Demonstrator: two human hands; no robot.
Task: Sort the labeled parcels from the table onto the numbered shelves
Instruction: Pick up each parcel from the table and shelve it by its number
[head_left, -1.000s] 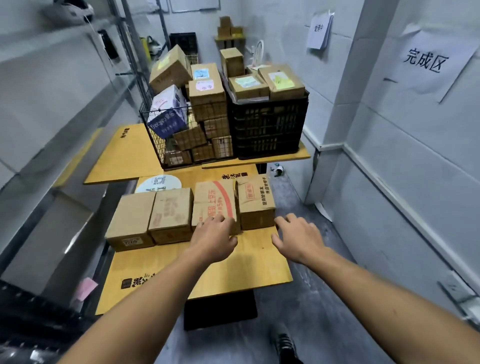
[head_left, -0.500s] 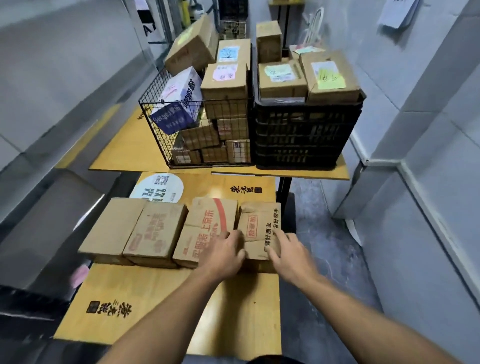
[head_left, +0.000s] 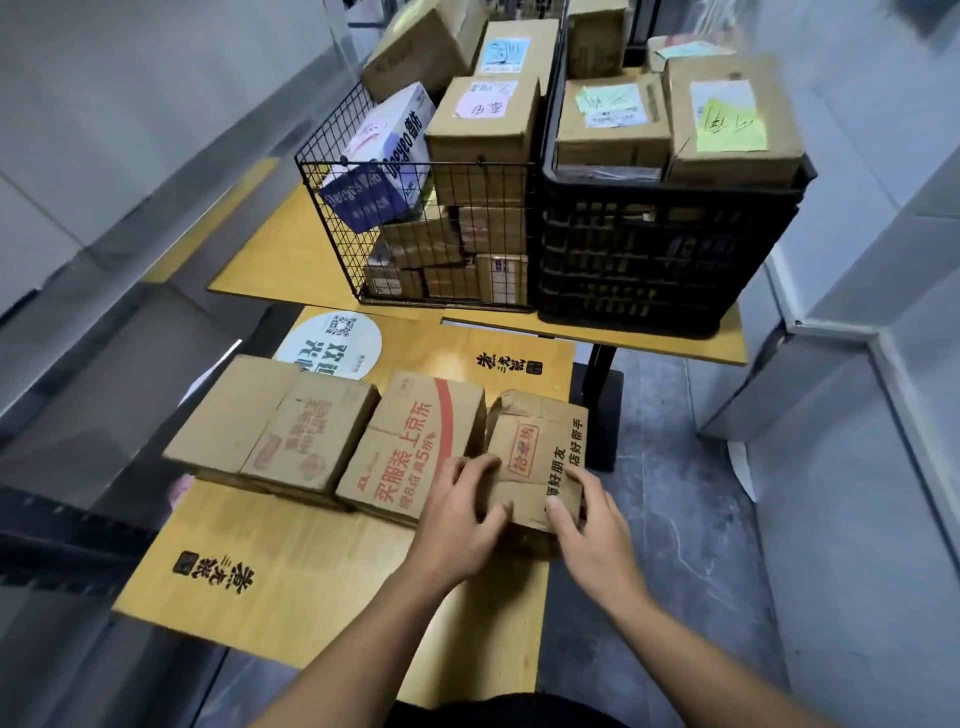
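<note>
Four cardboard boxes stand side by side across the near surface (head_left: 291, 561), the rightmost box (head_left: 540, 457) at its right edge with only open floor (head_left: 691, 519) beyond. The strip in front of the row is bare. Behind, a wire basket (head_left: 415, 228) and a black crate (head_left: 660, 249), both heaped with parcels, wall off the far surface (head_left: 270, 260).
</note>
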